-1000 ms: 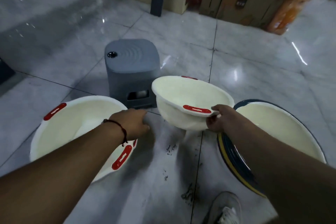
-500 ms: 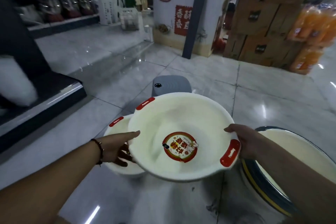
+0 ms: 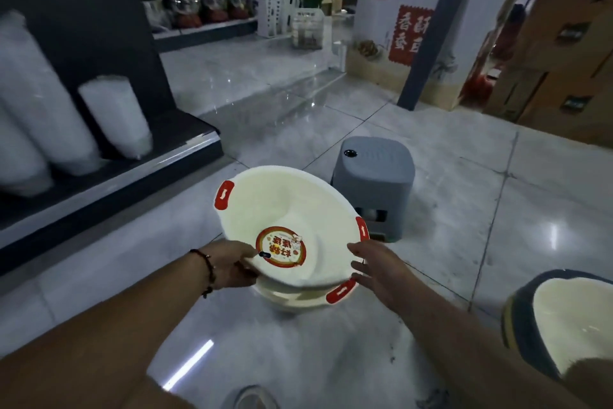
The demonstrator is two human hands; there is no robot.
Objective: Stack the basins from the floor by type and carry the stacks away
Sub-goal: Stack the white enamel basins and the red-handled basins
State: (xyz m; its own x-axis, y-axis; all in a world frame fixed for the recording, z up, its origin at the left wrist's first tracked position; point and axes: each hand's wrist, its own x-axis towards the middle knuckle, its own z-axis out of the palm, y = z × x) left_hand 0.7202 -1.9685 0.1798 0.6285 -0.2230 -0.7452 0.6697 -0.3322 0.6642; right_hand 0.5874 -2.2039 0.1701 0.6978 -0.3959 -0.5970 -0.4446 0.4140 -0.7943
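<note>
- The left hand [image 3: 232,264] grips the near-left rim of the white basin with red handles [image 3: 285,226], at about 8 o'clock of the basin; the thumb lies over the rim and the other fingers curl below it.
- This white basin with red handles sits tilted on top of a second basin of the same type [image 3: 292,297], which stands on the floor [image 3: 298,359]. Only the near edge of the lower one shows. The upper one is not yet fully settled inside it, as it seems.
- The basin looks like thin plastic: probably light, a little flexible at the rim, and smooth, so it may slip. The red handles, at about 10, 3 and 5 o'clock of the rim, are likely the best places to take hold, because the rim is thicker there.
- A round sticker [image 3: 281,246] lies on the inner bottom.
- The right hand [image 3: 374,267] is spread with straight fingers just beside the rim at 4 o'clock and holds nothing; whether it touches the rim is not clear.
- A grey stool [image 3: 376,176] stands at 1 o'clock of the basins, near them.
- The dark-rimmed basins [image 3: 517,325] of another type are stacked well apart at 4 o'clock.
</note>
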